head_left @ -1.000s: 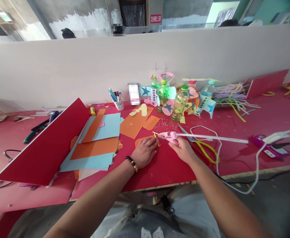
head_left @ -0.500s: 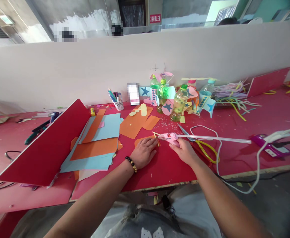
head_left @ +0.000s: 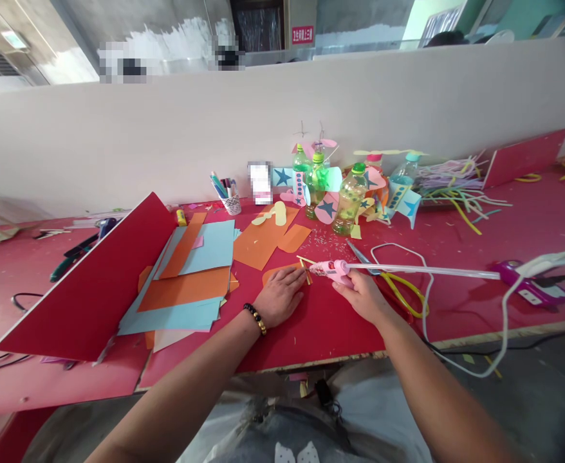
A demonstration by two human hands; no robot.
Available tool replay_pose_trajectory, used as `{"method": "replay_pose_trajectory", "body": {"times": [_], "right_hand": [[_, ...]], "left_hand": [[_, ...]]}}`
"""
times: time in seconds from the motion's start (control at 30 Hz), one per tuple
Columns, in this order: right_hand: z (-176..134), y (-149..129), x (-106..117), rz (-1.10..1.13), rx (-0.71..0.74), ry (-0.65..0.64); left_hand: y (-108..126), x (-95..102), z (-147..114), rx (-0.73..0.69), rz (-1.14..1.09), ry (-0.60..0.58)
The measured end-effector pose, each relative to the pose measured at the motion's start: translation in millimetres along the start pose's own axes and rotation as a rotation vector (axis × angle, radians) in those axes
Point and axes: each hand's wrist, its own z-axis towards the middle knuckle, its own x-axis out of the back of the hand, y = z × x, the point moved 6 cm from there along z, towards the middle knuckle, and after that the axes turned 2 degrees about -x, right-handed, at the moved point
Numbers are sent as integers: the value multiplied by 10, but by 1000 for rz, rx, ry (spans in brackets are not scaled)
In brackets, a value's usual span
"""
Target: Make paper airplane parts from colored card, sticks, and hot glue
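My left hand [head_left: 279,297] lies flat with its fingers stretched out over an orange paper piece [head_left: 269,276], partly covering it. Thin yellow strips [head_left: 304,262] lie just past its fingertips. My right hand [head_left: 363,294] is wrapped round the handle of a pink hot glue gun [head_left: 333,269], whose nozzle points left at the strips. A long clear glue stick [head_left: 422,270] sticks out of the gun's back. Whether the nozzle touches the strips I cannot tell. Yellow-handled scissors [head_left: 401,290] lie open just beyond my right hand.
Orange and blue paper sheets [head_left: 186,289] are piled at the left beside a leaning red board [head_left: 94,289]. Decorated plastic bottles [head_left: 350,199] and a pen cup [head_left: 233,204] stand at the back. A purple power strip [head_left: 536,286] and white cable [head_left: 504,315] lie at the right.
My right hand and the glue gun have shifted slightly to the right, the nozzle drawing back a little. My left hand stays in place.
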Motion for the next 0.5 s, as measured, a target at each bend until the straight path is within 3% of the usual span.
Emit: {"method": "replay_pose_trajectory", "body": {"times": [0.5], "right_hand": [[-45, -12, 74, 14, -12, -58]], "left_hand": [[1, 12, 2, 3, -2, -13]]}}
